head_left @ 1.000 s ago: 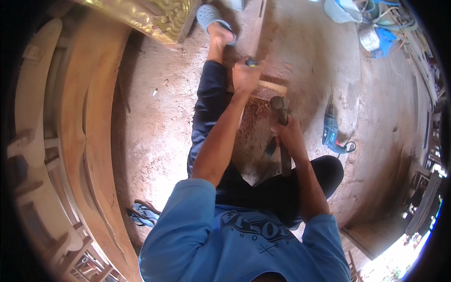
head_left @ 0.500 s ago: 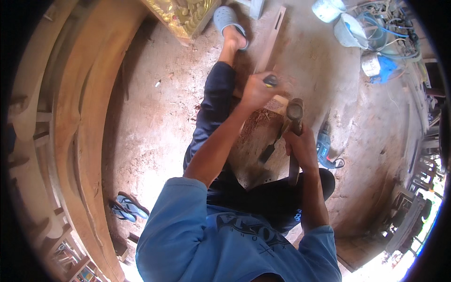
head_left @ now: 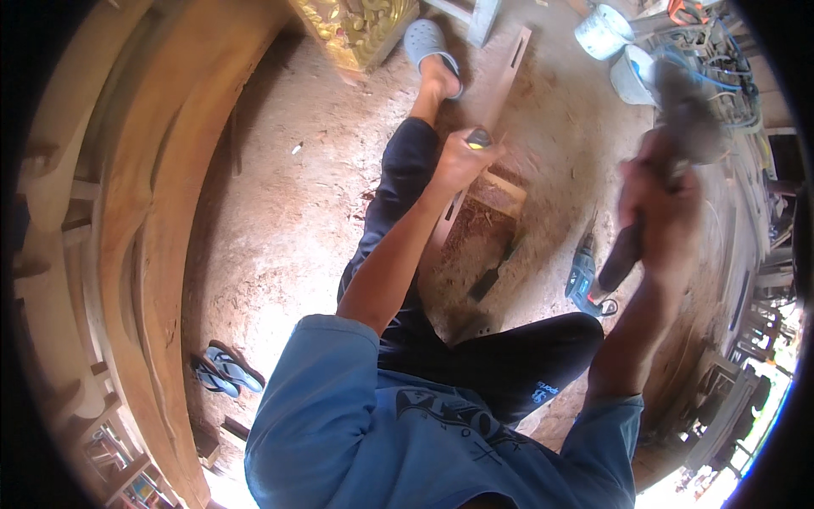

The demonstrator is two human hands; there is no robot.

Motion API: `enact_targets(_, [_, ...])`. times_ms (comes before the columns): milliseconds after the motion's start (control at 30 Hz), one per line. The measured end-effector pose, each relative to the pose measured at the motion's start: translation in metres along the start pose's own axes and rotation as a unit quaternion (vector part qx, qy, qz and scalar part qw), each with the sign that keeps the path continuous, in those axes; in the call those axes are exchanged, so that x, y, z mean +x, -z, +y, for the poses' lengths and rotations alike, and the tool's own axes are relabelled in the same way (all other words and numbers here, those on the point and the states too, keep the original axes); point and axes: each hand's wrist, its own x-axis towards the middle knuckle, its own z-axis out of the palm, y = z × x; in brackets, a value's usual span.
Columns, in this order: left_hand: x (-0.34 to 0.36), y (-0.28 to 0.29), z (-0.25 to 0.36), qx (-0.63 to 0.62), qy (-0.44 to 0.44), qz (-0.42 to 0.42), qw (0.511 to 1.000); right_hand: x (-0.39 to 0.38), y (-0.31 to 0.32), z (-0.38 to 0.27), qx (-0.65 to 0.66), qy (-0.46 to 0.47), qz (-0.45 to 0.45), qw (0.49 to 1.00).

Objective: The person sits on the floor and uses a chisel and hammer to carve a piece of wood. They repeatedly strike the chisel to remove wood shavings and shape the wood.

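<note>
My left hand (head_left: 462, 161) is closed round an upright chisel (head_left: 479, 138), whose dark and yellow handle end shows above the fist; its blade is hidden. Beneath that hand lies a long wooden board (head_left: 500, 81) with a slot cut near its far end. Wood shavings are scattered beside a short wooden block (head_left: 500, 195) just right of the fist. Raised out to the right, my right hand (head_left: 666, 208) grips a hammer (head_left: 688, 119), its head blurred by motion and its handle pointing down. Between my legs a dark flat-bladed tool (head_left: 485, 284) rests on the floor.
A blue power drill (head_left: 582, 278) lies right of my bent knee. White buckets (head_left: 604, 32) and tangled hoses stand at the far right. Large curved timbers (head_left: 136, 254) line the left side. Sandals (head_left: 227, 369) sit at the lower left, and a gilded carved piece (head_left: 360, 34) stands far ahead.
My right hand has lifted the hammer up and to the right, away from the chisel. The left hand stays on the chisel. The whole view has shifted slightly.
</note>
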Motion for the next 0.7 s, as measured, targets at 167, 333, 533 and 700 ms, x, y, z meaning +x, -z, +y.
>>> enact_targets(167, [0.005,0.003,-0.011,-0.024,-0.002,-0.018,1.0,0.036,0.003,-0.05,-0.044,0.132,0.087,0.986])
enact_targets(333, [0.002,0.004,-0.012,0.029,-0.036,-0.009,0.999,0.042,-0.076,0.055,-0.35,0.096,0.046,0.931])
enact_targets(533, [0.0,0.003,0.0,0.14,0.06,0.013,0.988,0.039,-0.07,0.133,-0.305,0.029,-0.149,0.94])
enact_targets(700, [0.001,0.002,-0.013,-0.004,-0.01,-0.031,0.999,0.093,0.015,-0.015,-0.36,0.194,0.015,0.912])
